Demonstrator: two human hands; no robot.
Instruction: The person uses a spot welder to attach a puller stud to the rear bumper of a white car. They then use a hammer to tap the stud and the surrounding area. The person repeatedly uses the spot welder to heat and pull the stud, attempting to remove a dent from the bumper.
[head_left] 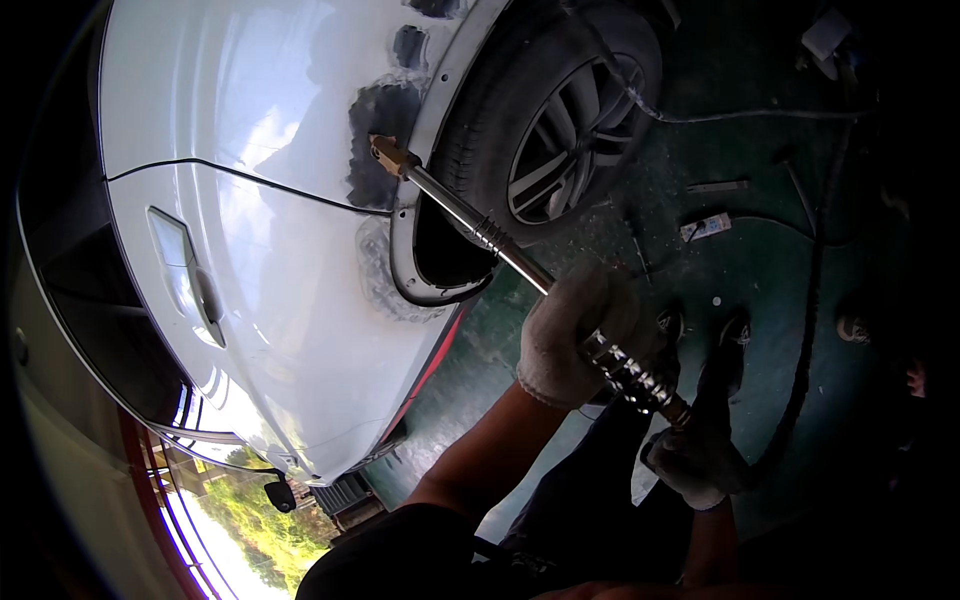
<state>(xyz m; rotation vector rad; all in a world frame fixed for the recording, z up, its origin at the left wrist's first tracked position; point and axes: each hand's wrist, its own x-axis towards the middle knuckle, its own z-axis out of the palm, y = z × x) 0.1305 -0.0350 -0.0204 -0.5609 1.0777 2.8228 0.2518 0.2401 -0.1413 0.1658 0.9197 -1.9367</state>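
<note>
A long chrome slide hammer dent puller (452, 204) slants from my hands up to a white car (265, 120). Its brass-coloured tip (388, 155) is at a dark sanded patch (385, 110) above the wheel arch; whether it touches the metal I cannot tell. My left hand (570, 340), in a pale work glove, is closed round the middle of the tool, by a ribbed chrome section (630, 370). Lower down, my right hand (695, 465), gloved too, grips the tool's rear end. Its fingertips are partly in shadow.
The car's wheel (570, 140) stands beside the tip. Hoses (740, 116) and a dark cable (805, 370) cross the green floor. A power strip (706, 228), a flat bar (718, 186) and a hammer-like tool (797, 190) lie there. My shoes (737, 328) are below my hands.
</note>
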